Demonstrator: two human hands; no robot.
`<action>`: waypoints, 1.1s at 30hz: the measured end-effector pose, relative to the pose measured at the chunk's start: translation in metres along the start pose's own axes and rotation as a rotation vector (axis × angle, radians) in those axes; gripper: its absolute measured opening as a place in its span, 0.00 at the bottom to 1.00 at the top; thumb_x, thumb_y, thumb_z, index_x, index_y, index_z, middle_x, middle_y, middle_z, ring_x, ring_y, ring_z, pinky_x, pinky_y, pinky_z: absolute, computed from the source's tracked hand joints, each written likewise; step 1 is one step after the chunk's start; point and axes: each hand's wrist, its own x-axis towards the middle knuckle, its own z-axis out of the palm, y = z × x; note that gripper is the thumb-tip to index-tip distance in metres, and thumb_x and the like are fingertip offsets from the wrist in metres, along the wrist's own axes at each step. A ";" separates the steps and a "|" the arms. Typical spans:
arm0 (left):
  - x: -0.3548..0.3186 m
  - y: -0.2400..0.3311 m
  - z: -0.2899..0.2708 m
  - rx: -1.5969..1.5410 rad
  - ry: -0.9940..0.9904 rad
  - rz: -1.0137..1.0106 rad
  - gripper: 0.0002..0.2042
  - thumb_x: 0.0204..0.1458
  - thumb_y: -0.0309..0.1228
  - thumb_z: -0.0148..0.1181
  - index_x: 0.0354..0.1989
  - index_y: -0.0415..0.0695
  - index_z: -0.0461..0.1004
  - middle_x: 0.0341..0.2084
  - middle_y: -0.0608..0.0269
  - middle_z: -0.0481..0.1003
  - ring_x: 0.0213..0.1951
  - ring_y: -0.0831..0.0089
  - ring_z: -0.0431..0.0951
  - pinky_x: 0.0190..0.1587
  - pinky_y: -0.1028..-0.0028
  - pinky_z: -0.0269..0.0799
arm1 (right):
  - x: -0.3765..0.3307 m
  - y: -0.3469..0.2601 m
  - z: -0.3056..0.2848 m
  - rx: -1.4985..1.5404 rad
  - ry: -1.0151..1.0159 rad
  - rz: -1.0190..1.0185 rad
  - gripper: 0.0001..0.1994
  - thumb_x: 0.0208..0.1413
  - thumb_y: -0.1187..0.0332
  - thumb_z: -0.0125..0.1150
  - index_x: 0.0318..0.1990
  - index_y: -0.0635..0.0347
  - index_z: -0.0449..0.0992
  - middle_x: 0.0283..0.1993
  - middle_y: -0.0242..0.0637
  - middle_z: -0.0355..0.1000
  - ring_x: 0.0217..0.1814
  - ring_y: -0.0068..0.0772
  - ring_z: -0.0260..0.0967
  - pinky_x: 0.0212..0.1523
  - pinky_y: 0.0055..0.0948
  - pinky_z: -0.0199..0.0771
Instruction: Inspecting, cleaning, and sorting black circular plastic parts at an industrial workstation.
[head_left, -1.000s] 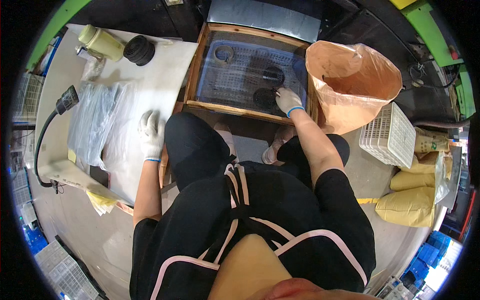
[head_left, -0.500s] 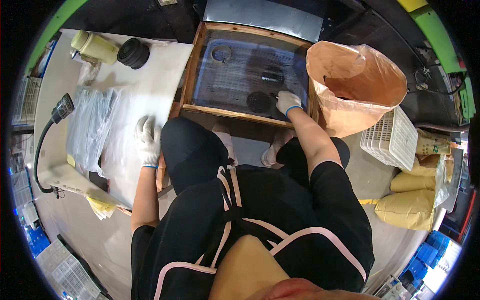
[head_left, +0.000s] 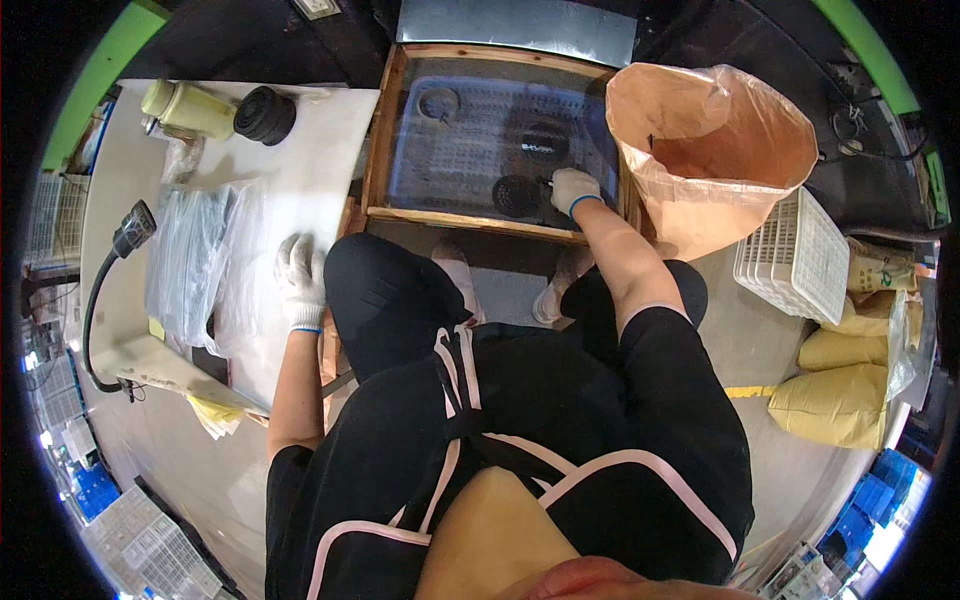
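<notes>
My left hand (head_left: 298,270), in a white knit glove, lies on the white tabletop (head_left: 335,150) beside my knee. Its fingers are stretched out and nothing is in it. Inside a wooden-framed box (head_left: 480,222) in front of me, my gloved right hand (head_left: 574,190) is closed at the near right. A small dark bit shows at its fingertips, but I cannot make out what they grip. Just left of them is a round black mesh piece (head_left: 515,197). A black disc (head_left: 545,142) with pale marks and a grey ring (head_left: 437,104) appear farther back, over a bluish perforated bottom.
An open copper-coloured bag (head_left: 700,215) stands right of the box, by a white plastic basket (head_left: 795,265) and yellow sacks (head_left: 835,405). On the left table are clear plastic bags (head_left: 195,265), a black roll (head_left: 265,116), a yellow-green bottle (head_left: 190,108) and a gooseneck lamp (head_left: 133,230).
The whole view has shifted slightly. My left hand stays on the tabletop, and my right hand stays closed beside the mesh piece, at most moved a little away from me.
</notes>
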 end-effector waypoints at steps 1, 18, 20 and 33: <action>0.000 0.003 -0.004 -0.005 -0.008 -0.015 0.17 0.54 0.32 0.62 0.53 0.45 0.75 0.54 0.48 0.72 0.58 0.50 0.70 0.62 0.56 0.64 | -0.002 -0.001 -0.002 0.001 0.018 0.002 0.14 0.55 0.71 0.57 0.46 0.64 0.82 0.52 0.55 0.76 0.54 0.55 0.76 0.53 0.47 0.77; -0.004 -0.006 -0.008 0.021 -0.021 -0.013 0.17 0.56 0.32 0.62 0.54 0.46 0.75 0.55 0.50 0.72 0.58 0.50 0.70 0.62 0.57 0.64 | -0.091 -0.037 -0.142 1.620 0.450 -0.203 0.05 0.57 0.64 0.60 0.33 0.52 0.76 0.19 0.19 0.58 0.15 0.10 0.48 0.14 0.16 0.45; -0.003 -0.003 -0.007 0.023 -0.020 -0.014 0.17 0.55 0.32 0.62 0.54 0.45 0.76 0.55 0.50 0.72 0.58 0.50 0.70 0.61 0.57 0.65 | -0.101 -0.029 -0.153 1.410 0.351 -0.125 0.09 0.56 0.61 0.62 0.34 0.57 0.76 0.20 0.29 0.66 0.19 0.23 0.62 0.19 0.24 0.62; 0.003 0.004 -0.011 0.082 -0.053 -0.020 0.17 0.55 0.32 0.63 0.54 0.45 0.75 0.55 0.48 0.72 0.57 0.49 0.71 0.62 0.56 0.65 | -0.026 0.004 0.003 0.179 -0.176 -0.526 0.16 0.47 0.67 0.60 0.45 0.60 0.77 0.45 0.52 0.76 0.50 0.60 0.73 0.48 0.51 0.71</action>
